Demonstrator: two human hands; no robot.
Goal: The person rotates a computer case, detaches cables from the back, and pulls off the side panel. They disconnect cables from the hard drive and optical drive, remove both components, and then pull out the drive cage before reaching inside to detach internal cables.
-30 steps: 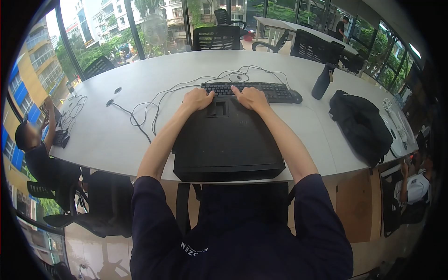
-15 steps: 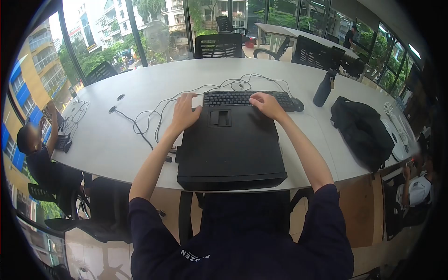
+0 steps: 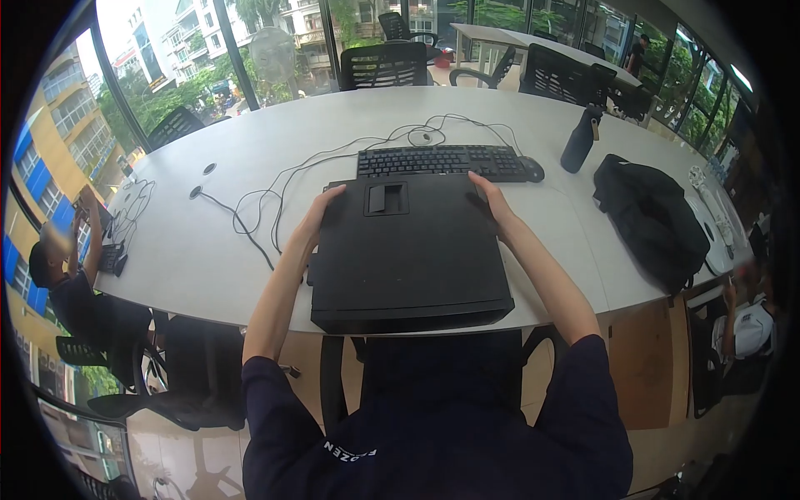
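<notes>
A black desktop computer case [image 3: 408, 258] lies flat at the near edge of the table, its recessed latch facing up near the far side. My left hand [image 3: 321, 208] grips its far left side, the thumb on top and the other fingers hidden behind the edge. On the opposite side, my right hand [image 3: 490, 198] holds the far right corner, with its lower fingers also out of sight. Just beyond the case is a black keyboard [image 3: 442, 160], with a black mouse [image 3: 532, 169] to its right.
Loose black cables [image 3: 283, 179] run across the white table [image 3: 200, 258] on the left. A dark bottle [image 3: 581, 142] and a black bag [image 3: 646, 217] stand to the right. One person [image 3: 75, 283] sits at the left end; another [image 3: 742, 333] is at far right.
My hands have come down from above the case's far edge and spread apart onto its left and right sides. The keyboard's near edge shows more fully now.
</notes>
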